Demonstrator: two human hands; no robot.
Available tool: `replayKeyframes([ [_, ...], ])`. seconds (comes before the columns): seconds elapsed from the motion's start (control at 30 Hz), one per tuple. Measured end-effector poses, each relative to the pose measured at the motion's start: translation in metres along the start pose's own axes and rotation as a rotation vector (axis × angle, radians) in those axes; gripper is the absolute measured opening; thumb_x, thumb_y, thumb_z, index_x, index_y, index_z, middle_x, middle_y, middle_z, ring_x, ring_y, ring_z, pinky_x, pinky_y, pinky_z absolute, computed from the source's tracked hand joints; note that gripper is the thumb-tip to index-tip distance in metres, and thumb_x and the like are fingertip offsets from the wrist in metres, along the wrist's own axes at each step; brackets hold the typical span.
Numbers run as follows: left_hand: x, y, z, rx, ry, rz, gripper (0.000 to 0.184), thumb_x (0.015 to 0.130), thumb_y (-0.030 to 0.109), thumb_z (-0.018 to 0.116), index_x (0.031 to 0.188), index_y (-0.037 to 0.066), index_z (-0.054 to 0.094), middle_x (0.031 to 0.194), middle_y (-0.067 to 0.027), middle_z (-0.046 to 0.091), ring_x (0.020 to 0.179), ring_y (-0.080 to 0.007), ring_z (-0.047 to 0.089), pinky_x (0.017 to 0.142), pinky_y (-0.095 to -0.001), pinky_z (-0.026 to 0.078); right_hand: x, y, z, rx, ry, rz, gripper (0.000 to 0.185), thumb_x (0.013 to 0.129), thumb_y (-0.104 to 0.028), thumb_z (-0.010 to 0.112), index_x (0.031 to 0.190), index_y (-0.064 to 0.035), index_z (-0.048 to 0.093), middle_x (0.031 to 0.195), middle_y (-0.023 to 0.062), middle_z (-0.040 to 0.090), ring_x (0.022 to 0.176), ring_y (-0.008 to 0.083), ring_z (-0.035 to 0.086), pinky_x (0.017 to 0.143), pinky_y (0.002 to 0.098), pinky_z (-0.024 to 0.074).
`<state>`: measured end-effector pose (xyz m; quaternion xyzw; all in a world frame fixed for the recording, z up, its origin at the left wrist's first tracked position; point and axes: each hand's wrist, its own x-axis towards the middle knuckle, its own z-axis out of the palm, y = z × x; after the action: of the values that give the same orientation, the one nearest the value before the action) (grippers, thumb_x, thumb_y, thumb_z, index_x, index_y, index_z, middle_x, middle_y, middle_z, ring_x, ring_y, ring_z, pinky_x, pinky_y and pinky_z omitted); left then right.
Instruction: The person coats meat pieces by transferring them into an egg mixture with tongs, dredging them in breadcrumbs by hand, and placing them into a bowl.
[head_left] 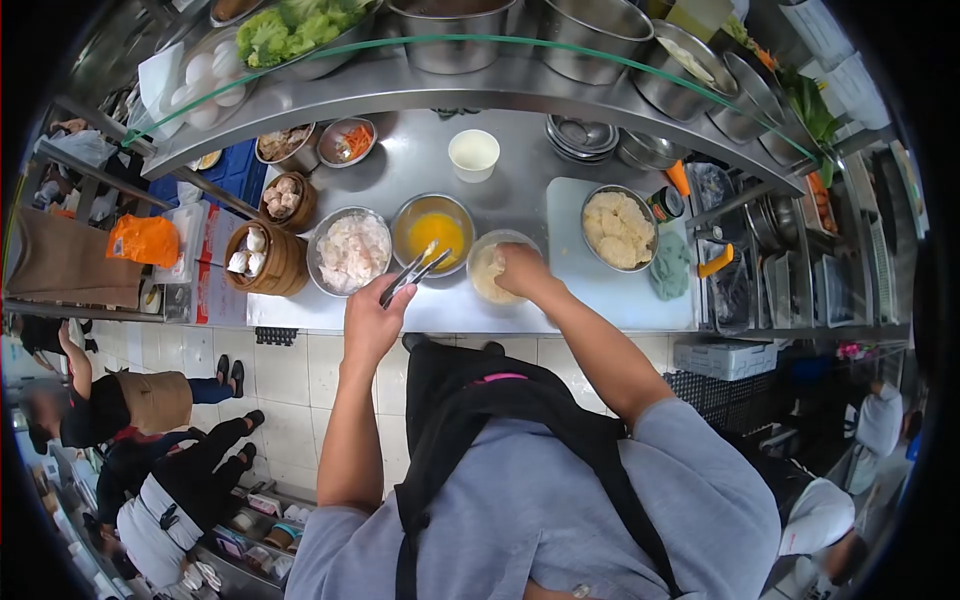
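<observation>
My left hand (pixel 374 316) is closed around metal tongs (pixel 418 272), which point over a steel bowl of beaten egg (pixel 420 240). A small pale piece shows at the tongs' tips; I cannot tell whether it is gripped. My right hand (pixel 522 271) reaches into a clear bowl of pale crumbs (pixel 484 277), fingers bent downward and partly hidden. Left of the egg is a steel bowl of whitish raw pieces (pixel 350 250). On a white cutting board (pixel 568 240) to the right stands a steel bowl of crumb-coated pieces (pixel 617 230).
Bamboo steamers (pixel 280 272) stand at the counter's left. A white tub (pixel 473 155) and stacked steel bowls (pixel 582 137) are at the back. A green cloth (pixel 671 267) lies right. Overhead runs a metal shelf (pixel 450 94) holding pots. People (pixel 165 500) stand behind me.
</observation>
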<state>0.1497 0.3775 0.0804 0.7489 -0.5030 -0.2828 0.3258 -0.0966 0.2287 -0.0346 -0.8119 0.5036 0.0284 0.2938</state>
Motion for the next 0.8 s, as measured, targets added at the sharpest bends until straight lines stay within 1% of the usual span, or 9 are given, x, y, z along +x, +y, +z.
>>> replayKeyframes([
  [0.13,-0.004,-0.013,-0.004,0.009,0.034,0.011,0.034,0.090,0.029,0.076,0.108,0.000,0.072,0.073,-0.0141,0.067,0.063,-0.0245,0.061,0.064,-0.0371,0.048,-0.015,0.004,-0.010,0.003,0.153,-0.124,0.047,0.074,-0.012,0.071,0.120,-0.0040,0.065,0.122,0.0227,0.066,0.114,0.0398,0.063,0.098,0.0472,0.0512],
  [0.2,-0.004,-0.010,-0.013,0.006,0.048,-0.020,0.031,0.092,0.026,0.075,0.106,-0.001,0.072,0.069,-0.0055,0.061,0.063,-0.0130,0.051,0.061,-0.0312,0.043,-0.012,0.010,-0.020,-0.026,0.075,-0.242,0.039,0.077,-0.009,0.065,0.116,-0.0023,0.068,0.120,0.0232,0.066,0.112,0.0413,0.063,0.098,0.0473,0.0515],
  [0.27,0.000,-0.024,-0.018,0.012,0.087,0.007,0.031,0.091,0.026,0.076,0.105,-0.001,0.072,0.070,-0.0117,0.064,0.062,-0.0186,0.056,0.060,-0.0340,0.046,0.001,0.008,-0.043,0.030,-0.012,-0.160,0.036,0.078,-0.009,0.063,0.113,-0.0013,0.070,0.117,0.0239,0.067,0.110,0.0416,0.064,0.097,0.0471,0.0518],
  [0.33,0.002,-0.031,-0.023,-0.090,0.133,-0.031,0.030,0.092,0.026,0.075,0.105,-0.001,0.072,0.070,-0.0080,0.064,0.062,-0.0148,0.054,0.059,-0.0316,0.044,0.010,0.010,-0.045,0.087,-0.101,-0.075,0.033,0.080,-0.010,0.061,0.109,-0.0003,0.071,0.115,0.0246,0.069,0.107,0.0419,0.065,0.096,0.0468,0.0521],
  [0.4,0.005,-0.034,-0.026,-0.104,0.135,-0.042,0.030,0.094,0.026,0.075,0.106,-0.001,0.072,0.070,-0.0042,0.062,0.062,-0.0119,0.051,0.059,-0.0292,0.043,0.027,0.017,-0.016,0.058,-0.190,-0.195,0.028,0.084,-0.014,0.060,0.108,-0.0029,0.071,0.105,0.0248,0.071,0.101,0.0405,0.068,0.090,0.0461,0.0532],
  [0.53,0.004,-0.034,-0.024,-0.124,0.139,-0.061,0.031,0.094,0.026,0.074,0.106,-0.002,0.071,0.071,-0.0029,0.062,0.064,-0.0115,0.050,0.060,-0.0288,0.043,0.036,0.020,0.031,0.028,-0.195,-0.128,0.029,0.082,-0.014,0.061,0.107,-0.0018,0.071,0.104,0.0254,0.071,0.102,0.0406,0.068,0.091,0.0466,0.0530],
  [0.6,0.005,-0.037,-0.021,-0.144,0.129,-0.038,0.031,0.093,0.026,0.075,0.106,-0.002,0.071,0.072,-0.0029,0.062,0.065,-0.0121,0.050,0.062,-0.0296,0.044,0.039,0.017,0.023,-0.019,-0.357,-0.151,0.036,0.079,-0.013,0.064,0.112,-0.0016,0.069,0.113,0.0247,0.069,0.108,0.0412,0.066,0.095,0.0463,0.0521],
  [0.7,0.002,-0.035,-0.017,-0.107,0.161,-0.032,0.032,0.093,0.027,0.074,0.106,-0.002,0.071,0.072,-0.0030,0.063,0.066,-0.0128,0.051,0.063,-0.0299,0.044,0.004,0.001,0.007,0.000,-0.019,-0.194,0.049,0.075,-0.014,0.069,0.122,-0.0021,0.064,0.125,0.0232,0.064,0.114,0.0413,0.063,0.098,0.0457,0.0514],
  [0.8,-0.001,-0.030,-0.020,-0.110,0.118,-0.070,0.032,0.093,0.026,0.074,0.108,-0.002,0.071,0.073,-0.0033,0.063,0.066,-0.0133,0.052,0.064,-0.0303,0.044,-0.013,-0.015,0.005,-0.217,0.057,-0.154,0.061,0.073,-0.017,0.072,0.131,-0.0037,0.059,0.136,0.0218,0.059,0.119,0.0405,0.060,0.100,0.0455,0.0510],
])
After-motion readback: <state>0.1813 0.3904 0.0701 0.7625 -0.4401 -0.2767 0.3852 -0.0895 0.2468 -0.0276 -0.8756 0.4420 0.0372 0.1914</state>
